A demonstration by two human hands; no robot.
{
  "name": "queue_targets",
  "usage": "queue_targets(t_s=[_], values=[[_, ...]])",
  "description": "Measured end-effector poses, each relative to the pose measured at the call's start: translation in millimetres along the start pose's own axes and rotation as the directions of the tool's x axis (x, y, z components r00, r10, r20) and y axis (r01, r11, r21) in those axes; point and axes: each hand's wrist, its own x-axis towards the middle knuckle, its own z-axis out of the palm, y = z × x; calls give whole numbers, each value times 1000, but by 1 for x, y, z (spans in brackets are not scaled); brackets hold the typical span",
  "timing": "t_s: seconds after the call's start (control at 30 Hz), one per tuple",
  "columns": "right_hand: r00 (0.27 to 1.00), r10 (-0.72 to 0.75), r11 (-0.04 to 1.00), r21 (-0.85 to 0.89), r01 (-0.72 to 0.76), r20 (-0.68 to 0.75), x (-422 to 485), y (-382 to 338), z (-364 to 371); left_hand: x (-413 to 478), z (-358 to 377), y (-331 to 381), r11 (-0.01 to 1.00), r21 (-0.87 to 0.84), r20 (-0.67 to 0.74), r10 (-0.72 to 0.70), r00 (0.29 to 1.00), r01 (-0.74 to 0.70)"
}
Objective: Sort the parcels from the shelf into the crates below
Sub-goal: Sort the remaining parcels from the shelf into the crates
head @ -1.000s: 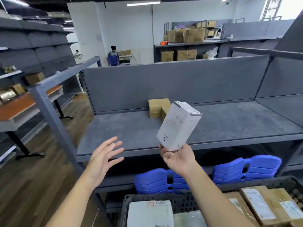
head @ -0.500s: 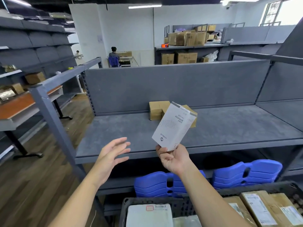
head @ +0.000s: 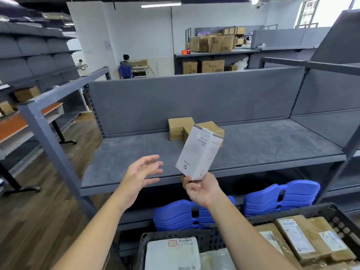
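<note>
Parcel (head: pixel 199 152) turned in my right hand (head: pixel 200 189) — pinched by its lower end before the shelf (head: pixel 253 149), print now facing me. My left hand (head: pixel 142 172), fingers loose and empty, has drifted closer — crate (head: pixel 292 212) choice probably next.

White walls (head: pixel 136 32) and a wood-plank floor (head: pixel 39 221) — ceiling strip light (head: pixel 160 5) overhead, bright window (head: pixel 311 14) at upper right, dark grey racks (head: pixel 29 63) along the left, an orange-topped desk (head: pixel 13 124) beside them, cardboard boxes (head: pixel 210 43) on far shelving (head: pixel 214 53).

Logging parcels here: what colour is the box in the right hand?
The box is white with grey lettering and dots; the head view shows it.
</note>
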Motion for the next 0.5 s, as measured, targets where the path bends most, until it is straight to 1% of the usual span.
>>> queue_targets(t_s=[0.13,0.23,0.3,0.4,0.5], values=[[994,-108,989,-100,109,15,-10,0,4,2,16,8,999,-31,13,34,999,-33],[984,-168,974,-146,175,57,-23,0,8,5,29,14,993,-84,-6,83,997,-83],[965,-246,945,-197,260,90,-27,-3,5,5,37,16,989,-103,-49,105,993,-110],[913,-363,826,-390,407,184,-30,-7,0,8,47,9,979,-147,-160,115,980,-139],[880,-374,678,-560,475,293,-38,-8,-3,13,51,-1,967,-194,-251,116,961,-167]])
